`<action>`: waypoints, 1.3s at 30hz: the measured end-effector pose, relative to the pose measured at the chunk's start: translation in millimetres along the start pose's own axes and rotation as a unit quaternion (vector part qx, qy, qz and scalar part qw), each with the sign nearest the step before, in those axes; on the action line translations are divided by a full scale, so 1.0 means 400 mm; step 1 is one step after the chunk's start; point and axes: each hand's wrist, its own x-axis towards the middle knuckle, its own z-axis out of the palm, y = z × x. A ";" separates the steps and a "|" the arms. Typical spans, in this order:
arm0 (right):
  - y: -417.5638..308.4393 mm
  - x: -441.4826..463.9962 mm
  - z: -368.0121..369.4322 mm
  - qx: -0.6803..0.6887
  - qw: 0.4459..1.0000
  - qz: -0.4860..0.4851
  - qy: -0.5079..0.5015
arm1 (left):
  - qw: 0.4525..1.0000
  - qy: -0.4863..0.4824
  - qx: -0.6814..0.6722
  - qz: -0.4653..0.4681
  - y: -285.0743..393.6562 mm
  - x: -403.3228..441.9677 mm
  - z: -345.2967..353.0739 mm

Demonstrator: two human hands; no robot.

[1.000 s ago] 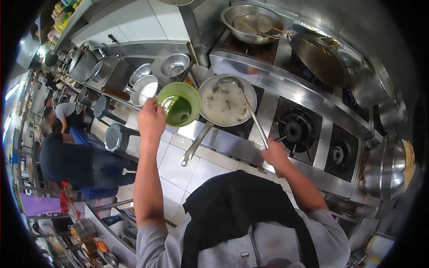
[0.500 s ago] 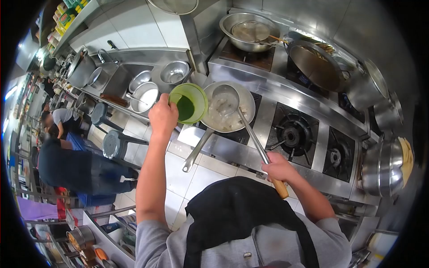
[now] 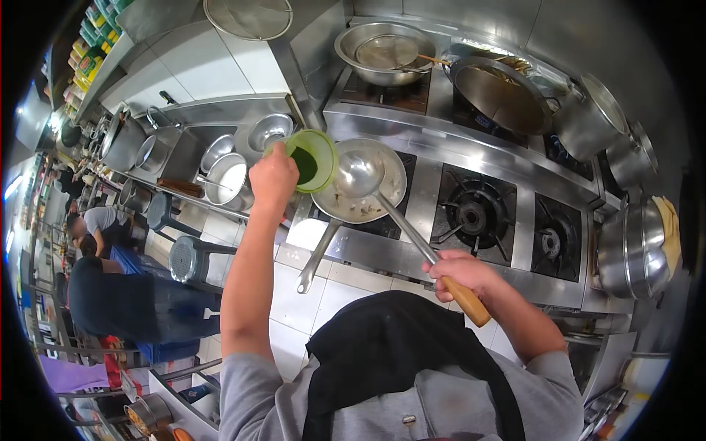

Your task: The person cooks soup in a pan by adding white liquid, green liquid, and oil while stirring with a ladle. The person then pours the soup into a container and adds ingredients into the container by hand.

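My left hand (image 3: pixel 275 178) is closed on a light green plastic container (image 3: pixel 323 158) with dark green contents inside. The container is tilted at the left rim of a frying pan (image 3: pixel 395 192). My right hand (image 3: pixel 465 277) grips the wooden handle of a metal ladle (image 3: pixel 359 170). The ladle's bowl hangs over the pan and hides part of it. Pale liquid with small bits shows in the pan, which rests on the left front burner. Its long metal handle points toward me, with no hand on it.
To the right are bare gas burners (image 3: pixel 471 213) and a stacked steel pot (image 3: pixel 640 253). A wok (image 3: pixel 500 95) and a steel bowl (image 3: pixel 386 53) stand on the back ledge. At left are a pot of white liquid (image 3: pixel 228 176), stools (image 3: pixel 190 257) and a bending person (image 3: pixel 125 301).
The ladle's bowl has come up out of the liquid and turned over toward the container. The green container stays in my left hand near the pan. The view has shifted slightly.
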 end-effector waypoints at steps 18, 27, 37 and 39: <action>0.015 0.027 0.034 0.095 0.994 0.030 -0.054 | 0.986 0.054 0.024 0.157 0.053 0.045 0.061; 0.004 0.018 0.022 0.080 0.995 0.033 -0.055 | 0.983 0.062 0.023 0.173 0.072 0.057 0.060; 0.000 0.012 0.001 0.081 0.995 0.023 -0.052 | 0.983 0.062 0.031 0.173 0.099 0.071 0.061; 0.000 0.011 -0.003 0.081 0.995 0.018 -0.050 | 0.982 0.066 0.029 0.174 0.106 0.075 0.059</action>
